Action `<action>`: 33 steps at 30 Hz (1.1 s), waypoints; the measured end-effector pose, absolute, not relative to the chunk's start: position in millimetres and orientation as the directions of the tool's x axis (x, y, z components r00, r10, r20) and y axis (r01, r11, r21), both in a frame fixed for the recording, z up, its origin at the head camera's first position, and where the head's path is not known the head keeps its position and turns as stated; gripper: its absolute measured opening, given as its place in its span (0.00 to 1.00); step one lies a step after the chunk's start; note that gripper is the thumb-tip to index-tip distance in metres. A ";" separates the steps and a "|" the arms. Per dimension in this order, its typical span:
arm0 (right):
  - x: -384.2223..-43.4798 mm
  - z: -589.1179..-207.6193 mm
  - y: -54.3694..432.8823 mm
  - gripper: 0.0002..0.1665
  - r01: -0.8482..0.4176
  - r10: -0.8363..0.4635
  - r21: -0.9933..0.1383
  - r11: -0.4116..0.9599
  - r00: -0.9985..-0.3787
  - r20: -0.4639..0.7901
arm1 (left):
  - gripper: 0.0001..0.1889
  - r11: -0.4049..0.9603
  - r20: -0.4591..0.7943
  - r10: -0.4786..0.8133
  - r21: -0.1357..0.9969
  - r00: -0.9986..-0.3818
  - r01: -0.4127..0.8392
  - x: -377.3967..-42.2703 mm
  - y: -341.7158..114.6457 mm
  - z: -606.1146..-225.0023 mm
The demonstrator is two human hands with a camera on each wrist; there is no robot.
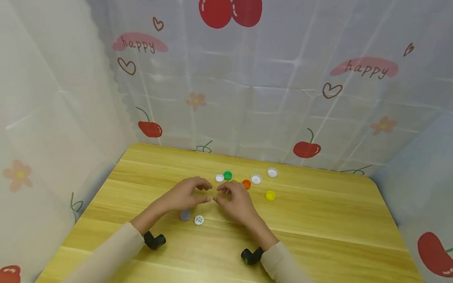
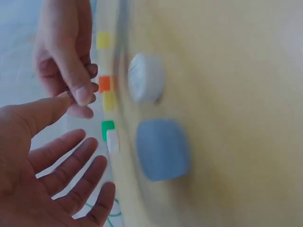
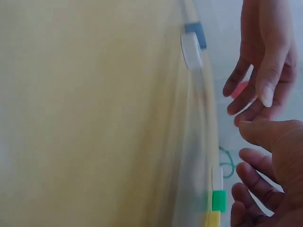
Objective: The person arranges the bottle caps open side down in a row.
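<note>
Both hands hover over the wooden table, facing each other with fingers loosely bent and nothing held. The left hand (image 1: 188, 195) is above a blue-grey rounded piece (image 1: 185, 215) and a white round cap with a dark pattern (image 1: 199, 220). Both pieces show larger in the left wrist view, the white cap (image 2: 147, 78) beside the blue-grey piece (image 2: 163, 149). Close by on the right, the right hand (image 1: 239, 204) partly covers a yellow cap (image 1: 237, 181). Around the fingertips lie a white cap (image 1: 219, 178), a green cap (image 1: 227, 175) and an orange cap (image 1: 246, 184).
Farther right are two white caps, one nearer (image 1: 256, 179) and one at the back (image 1: 272, 172), plus a yellow cap (image 1: 270, 196). Black devices (image 1: 154, 241) sit at the wrists. A cherry-printed curtain (image 1: 249, 95) borders the table (image 1: 321, 253) at the back and sides.
</note>
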State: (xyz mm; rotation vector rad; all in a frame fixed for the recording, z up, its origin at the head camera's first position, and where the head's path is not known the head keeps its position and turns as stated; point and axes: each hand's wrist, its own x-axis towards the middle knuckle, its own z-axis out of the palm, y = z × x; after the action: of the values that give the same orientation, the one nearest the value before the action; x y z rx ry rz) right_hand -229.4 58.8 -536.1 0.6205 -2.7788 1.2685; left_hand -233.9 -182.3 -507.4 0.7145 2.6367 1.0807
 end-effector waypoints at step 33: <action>-297.5 -539.3 59.9 0.16 -0.357 -0.381 -0.571 0.739 -0.921 0.083 | 0.12 0.714 -0.017 0.359 0.648 -0.933 0.263 -306.6 -149.6 -539.1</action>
State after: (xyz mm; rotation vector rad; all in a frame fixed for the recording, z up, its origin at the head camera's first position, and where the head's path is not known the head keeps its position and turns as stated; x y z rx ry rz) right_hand -297.5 59.9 -539.3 0.6302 -2.9659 0.9612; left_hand -306.6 -149.6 -539.1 0.5067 2.7762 1.0171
